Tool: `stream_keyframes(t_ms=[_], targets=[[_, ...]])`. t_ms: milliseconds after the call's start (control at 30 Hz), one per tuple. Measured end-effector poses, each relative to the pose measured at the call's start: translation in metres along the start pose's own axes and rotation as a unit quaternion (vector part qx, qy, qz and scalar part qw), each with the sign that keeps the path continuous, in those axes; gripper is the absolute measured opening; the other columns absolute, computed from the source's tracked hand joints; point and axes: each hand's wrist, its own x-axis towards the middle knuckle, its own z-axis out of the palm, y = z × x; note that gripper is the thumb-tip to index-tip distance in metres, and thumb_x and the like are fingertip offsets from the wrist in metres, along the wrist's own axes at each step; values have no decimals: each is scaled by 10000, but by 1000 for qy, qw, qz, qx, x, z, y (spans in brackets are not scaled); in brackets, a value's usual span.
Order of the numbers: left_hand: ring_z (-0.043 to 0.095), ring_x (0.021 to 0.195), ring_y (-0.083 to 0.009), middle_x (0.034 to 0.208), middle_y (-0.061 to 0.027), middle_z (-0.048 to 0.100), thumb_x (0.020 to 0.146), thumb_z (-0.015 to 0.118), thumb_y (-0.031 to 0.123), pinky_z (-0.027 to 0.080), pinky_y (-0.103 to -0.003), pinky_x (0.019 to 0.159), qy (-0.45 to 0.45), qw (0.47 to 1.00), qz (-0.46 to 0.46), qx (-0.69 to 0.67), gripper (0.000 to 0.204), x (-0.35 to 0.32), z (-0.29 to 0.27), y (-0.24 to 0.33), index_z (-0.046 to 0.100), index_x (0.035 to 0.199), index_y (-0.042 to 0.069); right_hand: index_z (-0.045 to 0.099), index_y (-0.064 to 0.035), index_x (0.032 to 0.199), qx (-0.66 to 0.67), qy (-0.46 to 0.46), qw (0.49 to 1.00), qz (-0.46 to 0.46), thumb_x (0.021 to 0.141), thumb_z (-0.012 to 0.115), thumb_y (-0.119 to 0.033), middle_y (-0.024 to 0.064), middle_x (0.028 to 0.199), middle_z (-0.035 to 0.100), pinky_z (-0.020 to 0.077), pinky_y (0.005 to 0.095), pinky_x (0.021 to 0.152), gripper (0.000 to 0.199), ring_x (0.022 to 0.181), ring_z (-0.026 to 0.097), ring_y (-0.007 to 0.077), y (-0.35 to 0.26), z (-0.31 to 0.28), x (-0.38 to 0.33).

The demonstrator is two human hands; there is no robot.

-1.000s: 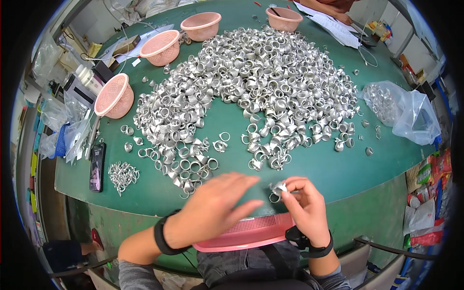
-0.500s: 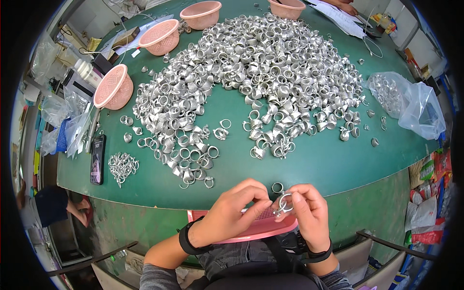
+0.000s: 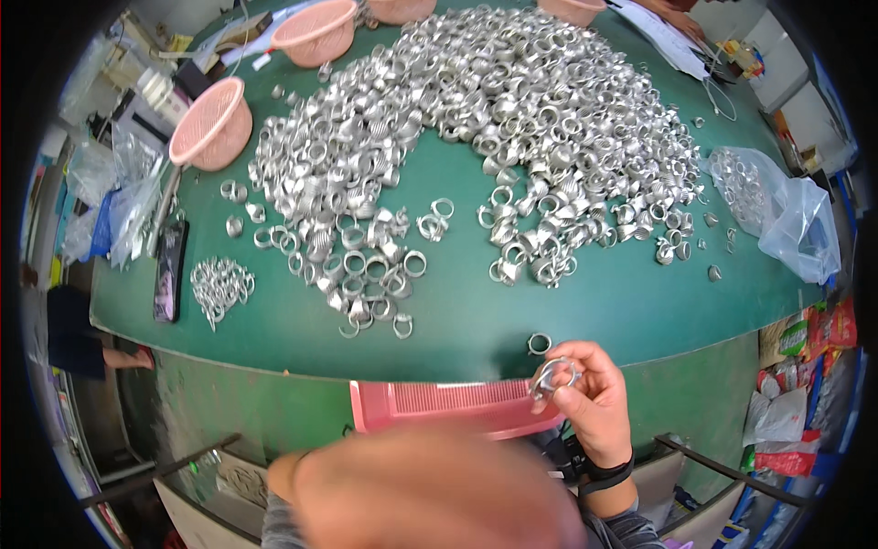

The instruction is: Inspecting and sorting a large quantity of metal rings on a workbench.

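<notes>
At the far left of the green tabletop point(image 3: 476, 320), a black rectangular smartphone point(image 3: 170, 272) lies near its edge; behind it stands a pale pink round plastic basket point(image 3: 210, 128); right of the phone, a small pile of thin silver metal pieces point(image 3: 221, 289); farther back, a second pale pink round basket point(image 3: 315, 35); in the foreground, the left hand point(image 3: 430, 489), a broad blur close to the lens, its grip and contents impossible to tell; beyond it, below the table edge, a pink rectangular plastic tray point(image 3: 402, 407); across the table's middle, a large arched heap of silver metal rings point(image 3: 549, 110); near the front edge, a lone silver metal ring point(image 3: 540, 344); just beside it, a shiny silver ring-shaped piece point(image 3: 572, 371), pinched between thumb and fingers of the right hand point(image 3: 594, 403), above the tray's right end; at far right, a translucent plastic bag point(image 3: 791, 229) containing silver pieces.
</notes>
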Motion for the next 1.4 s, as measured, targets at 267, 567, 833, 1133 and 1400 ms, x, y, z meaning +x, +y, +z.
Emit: stream_keyframes(t_ms=[267, 567, 833, 1133, 1400], targets=[[498, 622, -224, 662, -94, 500, 750, 452, 142, 406, -331, 547, -126, 983, 31, -129, 154, 7, -1, 34, 511, 645, 47, 423, 7, 1035, -50, 15, 998, 26, 723, 554, 47, 51, 875, 518, 400, 224, 746, 340, 831, 501, 96, 0, 10, 1], [541, 635, -221, 672, -85, 538, 677, 563, 61, 444, -287, 572, -177, 784, 153, 575, 70, 7, -39, 22, 575, 734, 22, 430, 15, 1087, -91, -11, 994, -52, 742, 550, 1, 67, 937, 472, 386, 248, 765, 365, 863, 472, 122, -2, 11, 1], [549, 750, -191, 881, -98, 543, 711, 594, 38, 438, -268, 643, 20, 889, -82, 449, 162, -23, -65, -61, 545, 855, -16, 413, 19, 1104, -52, -85, 992, -75, 752, 529, 11, 97, 1036, 427, 360, 282, 824, 370, 950, 443, 159, 11, 22, -1], [531, 783, -128, 870, -81, 535, 705, 584, -27, 432, -245, 713, 126, 948, -107, 271, 193, -19, -71, -65, 507, 882, -21, 473, 24, 956, -181, 10, 975, -127, 677, 579, 92, 120, 956, 456, 475, 240, 701, 306, 861, 514, 162, 16, 25, 4], [530, 788, -166, 865, -85, 535, 652, 633, -7, 436, -268, 693, 69, 900, -66, 425, 264, -12, -66, -60, 547, 902, 8, 538, 24, 872, -296, 65, 934, -191, 697, 555, 69, 118, 871, 525, 459, 235, 648, 182, 789, 543, 165, 17, 25, 5]])
